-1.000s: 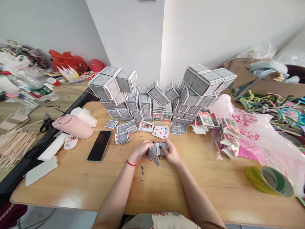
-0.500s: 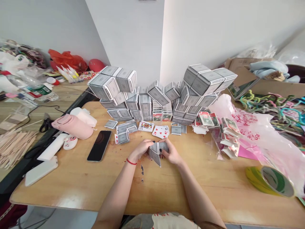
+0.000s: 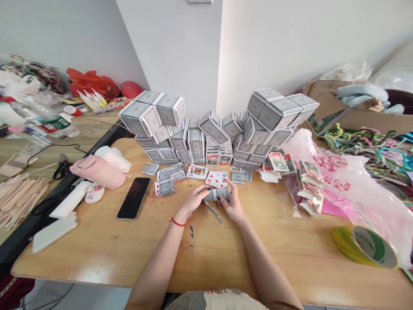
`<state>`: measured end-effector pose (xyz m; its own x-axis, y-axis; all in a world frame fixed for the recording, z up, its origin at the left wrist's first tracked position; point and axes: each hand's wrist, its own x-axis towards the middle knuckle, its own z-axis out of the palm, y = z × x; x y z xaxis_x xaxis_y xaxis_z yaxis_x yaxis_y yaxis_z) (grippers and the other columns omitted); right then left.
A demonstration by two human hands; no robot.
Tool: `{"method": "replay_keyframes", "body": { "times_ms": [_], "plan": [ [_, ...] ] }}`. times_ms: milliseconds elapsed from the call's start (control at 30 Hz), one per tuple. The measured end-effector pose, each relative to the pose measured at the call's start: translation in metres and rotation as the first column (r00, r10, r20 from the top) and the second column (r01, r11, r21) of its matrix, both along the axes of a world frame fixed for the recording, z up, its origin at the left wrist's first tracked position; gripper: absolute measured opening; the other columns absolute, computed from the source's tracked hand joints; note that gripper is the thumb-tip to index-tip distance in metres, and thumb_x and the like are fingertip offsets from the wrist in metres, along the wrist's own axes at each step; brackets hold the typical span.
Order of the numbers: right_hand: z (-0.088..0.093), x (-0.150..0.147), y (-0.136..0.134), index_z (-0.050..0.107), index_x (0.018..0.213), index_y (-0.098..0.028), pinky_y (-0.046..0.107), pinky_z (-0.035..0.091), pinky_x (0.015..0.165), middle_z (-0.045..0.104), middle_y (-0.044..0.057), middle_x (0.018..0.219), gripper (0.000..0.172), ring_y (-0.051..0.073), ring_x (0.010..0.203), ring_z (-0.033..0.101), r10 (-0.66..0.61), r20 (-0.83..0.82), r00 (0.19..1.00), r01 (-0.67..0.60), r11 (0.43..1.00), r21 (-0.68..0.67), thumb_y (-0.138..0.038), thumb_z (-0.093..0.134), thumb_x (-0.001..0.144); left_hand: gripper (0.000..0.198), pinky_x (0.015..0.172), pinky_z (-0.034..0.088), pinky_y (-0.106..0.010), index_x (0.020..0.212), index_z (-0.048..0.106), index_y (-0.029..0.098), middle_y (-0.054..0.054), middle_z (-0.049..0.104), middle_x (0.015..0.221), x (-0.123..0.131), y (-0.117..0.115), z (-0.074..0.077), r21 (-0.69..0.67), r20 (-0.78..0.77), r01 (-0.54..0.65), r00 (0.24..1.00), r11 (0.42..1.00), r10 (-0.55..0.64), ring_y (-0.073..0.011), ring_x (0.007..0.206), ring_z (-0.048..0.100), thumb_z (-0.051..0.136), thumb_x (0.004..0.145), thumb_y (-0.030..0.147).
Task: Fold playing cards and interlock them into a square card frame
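Both my hands meet at the middle of the wooden table (image 3: 97,249). My left hand (image 3: 193,201) pinches a playing card (image 3: 213,211) that hangs down edge-on toward me. My right hand (image 3: 231,206) is closed around a folded grey-backed card piece (image 3: 220,194). A red band circles my left wrist. Just beyond my fingers lie face-up red-suit cards (image 3: 217,178) and loose grey-backed cards (image 3: 167,178).
A wall of grey card cubes (image 3: 213,129) stands at the back. A black phone (image 3: 134,197), a pink roll (image 3: 98,171) and white items lie left. Opened card packs (image 3: 309,185), pink plastic bags (image 3: 348,181) and a yellow-green tape roll (image 3: 366,245) lie right.
The card in my left hand has swung down and turned edge-on, away from the folded piece in my right hand. Both hands shifted slightly forward.
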<state>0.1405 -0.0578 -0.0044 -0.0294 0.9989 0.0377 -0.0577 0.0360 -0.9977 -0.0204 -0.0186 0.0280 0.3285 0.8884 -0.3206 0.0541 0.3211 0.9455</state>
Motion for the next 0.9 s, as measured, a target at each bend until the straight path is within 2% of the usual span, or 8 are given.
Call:
{"method": "replay_keyframes", "body": {
  "times_ms": [200,300,400,467,567,633,700,900],
  "plan": [
    [-0.006,-0.001,0.003,0.049,0.102,-0.022,0.036,0.051,0.066,0.058,0.004,0.077,0.028,0.019,0.067,0.058,-0.005,0.008,1.000,0.005,1.000,0.021,-0.038,0.050,0.078,0.031,0.068,0.051,-0.029,0.096,0.061,0.017,-0.007,0.060,0.107,-0.004,-0.007,0.003,-0.086,0.229,-0.082,0.968,0.993,0.100,-0.0222,0.097,0.055,0.058,0.071,0.034],
    [-0.007,0.001,0.003,0.057,0.088,-0.019,0.036,0.049,0.070,0.060,0.004,0.075,0.031,0.020,0.071,0.058,-0.011,0.051,0.999,0.010,0.999,0.034,-0.047,0.047,0.080,0.028,0.062,0.052,-0.030,0.091,0.063,0.016,-0.008,0.062,0.103,-0.011,-0.008,0.004,-0.134,0.213,-0.030,0.975,0.991,0.058,-0.0238,0.094,0.058,0.058,0.070,0.034],
    [-0.009,0.004,0.005,0.061,0.082,-0.018,0.034,0.047,0.069,0.061,0.005,0.075,0.045,0.020,0.073,0.057,-0.115,0.034,0.993,0.114,0.993,0.032,-0.052,0.033,0.084,0.028,0.064,0.053,-0.033,0.088,0.062,0.013,-0.010,0.064,0.098,-0.017,-0.007,0.002,-0.179,0.241,-0.060,0.965,0.982,0.103,-0.0237,0.087,0.061,0.059,0.070,0.035],
    [-0.011,0.004,0.009,0.061,0.084,-0.018,0.033,0.047,0.065,0.061,0.005,0.076,0.043,0.019,0.070,0.056,-0.253,0.060,0.966,0.251,0.967,0.042,-0.050,0.033,0.084,0.028,0.069,0.053,-0.035,0.087,0.061,0.012,-0.011,0.064,0.099,-0.020,-0.006,-0.001,-0.180,0.281,-0.106,0.947,0.978,0.154,-0.0234,0.086,0.062,0.060,0.071,0.034],
    [-0.012,0.003,0.017,0.062,0.087,-0.019,0.030,0.045,0.061,0.059,0.006,0.086,0.024,0.015,0.063,0.052,-0.416,0.251,0.874,0.388,0.909,0.155,-0.037,0.050,0.078,0.027,0.075,0.052,-0.037,0.086,0.059,0.011,-0.011,0.063,0.100,-0.022,-0.004,-0.006,-0.172,0.322,-0.144,0.927,0.975,0.194,-0.0231,0.087,0.062,0.059,0.072,0.034],
    [-0.013,0.002,0.023,0.061,0.096,-0.020,0.029,0.045,0.060,0.056,0.008,0.101,0.026,0.013,0.061,0.049,-0.426,0.360,0.830,0.367,0.903,0.222,-0.026,0.053,0.072,0.027,0.077,0.051,-0.037,0.084,0.059,0.011,-0.011,0.064,0.098,-0.022,-0.004,-0.009,-0.166,0.330,-0.148,0.923,0.975,0.196,-0.0230,0.087,0.062,0.060,0.072,0.035],
    [-0.013,0.002,0.028,0.057,0.107,-0.021,0.030,0.044,0.062,0.053,0.008,0.110,0.041,0.013,0.060,0.049,-0.402,0.449,0.798,0.328,0.915,0.236,-0.018,0.054,0.066,0.028,0.079,0.050,-0.038,0.083,0.060,0.010,-0.010,0.065,0.096,-0.021,-0.004,-0.010,-0.149,0.325,-0.153,0.925,0.977,0.195,-0.0231,0.088,0.062,0.060,0.071,0.036],
    [-0.016,0.006,0.031,0.049,0.115,-0.021,0.031,0.046,0.063,0.056,0.005,0.097,0.054,0.012,0.057,0.049,-0.363,0.510,0.780,0.327,0.931,0.164,-0.018,0.056,0.062,0.032,0.080,0.050,-0.038,0.084,0.062,0.009,-0.011,0.066,0.093,-0.021,-0.006,-0.011,-0.135,0.332,-0.174,0.920,0.975,0.210,-0.0232,0.086,0.062,0.061,0.070,0.037]
  ]
}}
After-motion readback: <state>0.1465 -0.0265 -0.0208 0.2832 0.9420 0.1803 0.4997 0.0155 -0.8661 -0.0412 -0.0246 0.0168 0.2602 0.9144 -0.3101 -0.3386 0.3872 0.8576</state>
